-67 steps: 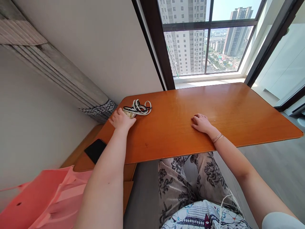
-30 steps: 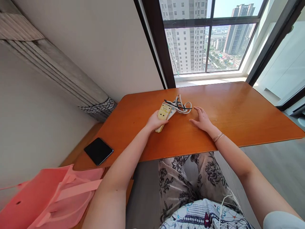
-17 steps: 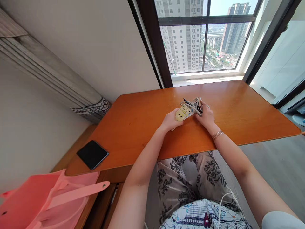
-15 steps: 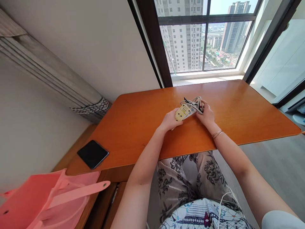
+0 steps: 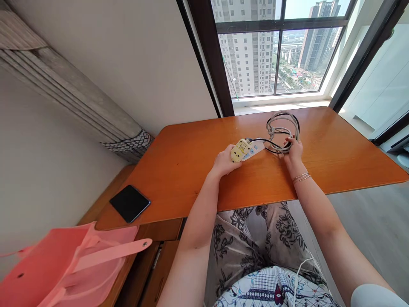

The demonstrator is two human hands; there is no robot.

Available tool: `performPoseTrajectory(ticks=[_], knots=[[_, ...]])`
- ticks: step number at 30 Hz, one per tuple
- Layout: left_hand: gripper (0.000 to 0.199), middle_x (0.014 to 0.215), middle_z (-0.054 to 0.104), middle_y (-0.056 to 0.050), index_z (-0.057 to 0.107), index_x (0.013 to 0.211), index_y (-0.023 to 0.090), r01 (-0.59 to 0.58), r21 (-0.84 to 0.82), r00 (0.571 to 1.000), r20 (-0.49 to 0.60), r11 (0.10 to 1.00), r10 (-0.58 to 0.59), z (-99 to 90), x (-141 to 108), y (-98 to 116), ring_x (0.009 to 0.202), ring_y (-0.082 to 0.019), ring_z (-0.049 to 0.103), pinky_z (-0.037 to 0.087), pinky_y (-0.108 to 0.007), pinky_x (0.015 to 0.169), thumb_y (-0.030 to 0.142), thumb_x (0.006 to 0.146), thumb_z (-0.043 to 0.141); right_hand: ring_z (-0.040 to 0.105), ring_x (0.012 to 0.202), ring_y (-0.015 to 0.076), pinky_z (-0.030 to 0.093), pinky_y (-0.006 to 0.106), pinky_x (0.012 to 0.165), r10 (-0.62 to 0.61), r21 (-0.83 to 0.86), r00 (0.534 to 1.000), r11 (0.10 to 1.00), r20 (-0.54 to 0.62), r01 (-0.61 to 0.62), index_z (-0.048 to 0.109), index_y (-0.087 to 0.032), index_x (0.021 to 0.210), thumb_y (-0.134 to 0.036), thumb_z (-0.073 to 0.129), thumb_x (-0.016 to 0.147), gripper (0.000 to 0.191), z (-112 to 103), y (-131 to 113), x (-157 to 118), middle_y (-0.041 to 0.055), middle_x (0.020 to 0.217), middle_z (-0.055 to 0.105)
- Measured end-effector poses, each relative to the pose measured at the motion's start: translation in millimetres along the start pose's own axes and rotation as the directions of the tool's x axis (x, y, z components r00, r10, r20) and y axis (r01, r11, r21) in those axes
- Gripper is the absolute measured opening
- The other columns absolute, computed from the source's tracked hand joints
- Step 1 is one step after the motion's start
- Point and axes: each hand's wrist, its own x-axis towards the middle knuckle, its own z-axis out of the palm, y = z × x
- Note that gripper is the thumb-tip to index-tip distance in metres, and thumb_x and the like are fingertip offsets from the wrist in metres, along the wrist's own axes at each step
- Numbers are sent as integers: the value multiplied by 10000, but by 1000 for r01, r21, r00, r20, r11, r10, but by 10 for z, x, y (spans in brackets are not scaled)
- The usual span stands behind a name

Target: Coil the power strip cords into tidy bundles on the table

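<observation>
My left hand (image 5: 226, 161) is closed round the near end of a white power strip (image 5: 254, 149), with a pale yellow adapter (image 5: 240, 150) on top of it. A black cord runs from the adapter toward the right. My right hand (image 5: 293, 149) grips a loose coil of grey and black cable (image 5: 283, 118) to the right of the strip. The coil stands in an open loop over the orange-brown wooden table (image 5: 185, 170).
A black tablet or phone (image 5: 130, 203) lies at the table's left front corner. Below it, a pink bag (image 5: 79, 264) with a strap rests beside wooden drawers (image 5: 162, 268). A window (image 5: 252, 64) is behind the table.
My right hand has moved right, drawing the cable bundle away from the power strip; the bundle has opened into a wider loop. My left hand still holds the strip.
</observation>
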Motion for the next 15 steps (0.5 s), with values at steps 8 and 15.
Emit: performPoseTrajectory(ticks=[8,15], knots=[[575,1111,757,-51,604,1227,275,-3,-66,1000,0,998,3,24,24,-59,1016,-298,707,529,-357,834,336,684,785,499,472,58,516,210,539,169,149,985,974,15,-169,345,-225,733,-142,544,898,272,-164,-92,270,-104,620,451],[576,1221,731,-90,578,1214,247,65,-166,992,-99,984,-82,16,80,-204,1120,-314,679,530,-394,921,325,691,806,675,686,90,528,187,554,168,161,986,973,-16,-164,480,-226,899,-60,559,832,196,11,-54,-13,-61,777,657]])
